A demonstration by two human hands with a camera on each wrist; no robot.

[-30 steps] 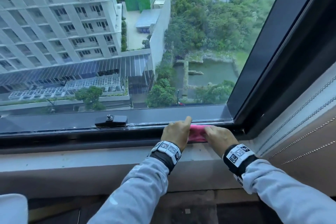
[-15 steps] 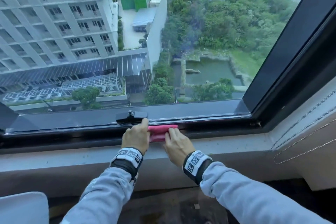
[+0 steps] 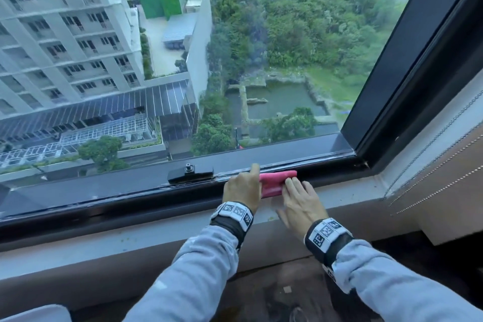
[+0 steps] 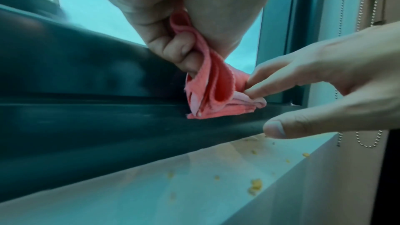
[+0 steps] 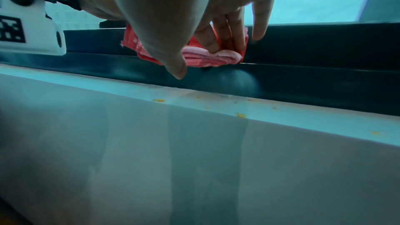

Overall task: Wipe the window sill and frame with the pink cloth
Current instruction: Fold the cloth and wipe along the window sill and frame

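The folded pink cloth [image 3: 275,183] lies on the black bottom rail of the window frame [image 3: 104,198], just right of the window latch [image 3: 190,173]. My left hand [image 3: 241,187] grips the cloth's left end, with its fingers [image 4: 179,49] curled into the folds of the cloth [image 4: 213,95]. My right hand [image 3: 298,191] presses straight fingers [image 5: 225,35] onto the right part of the cloth [image 5: 207,57], and its thumb [image 4: 279,128] hangs free below. The pale window sill [image 3: 130,239] runs under both wrists.
Yellow crumbs [image 4: 255,187] are scattered on the sill, seen too as specks [image 5: 240,115] along its edge. Bead chains [image 3: 431,165] of a blind hang at the right beside the frame's black upright [image 3: 407,60]. The glass looks far down on buildings and trees.
Both hands slid the cloth left along the rail up to the latch, then back a short way to the right. The left hand's grip and the right hand's press look the same.
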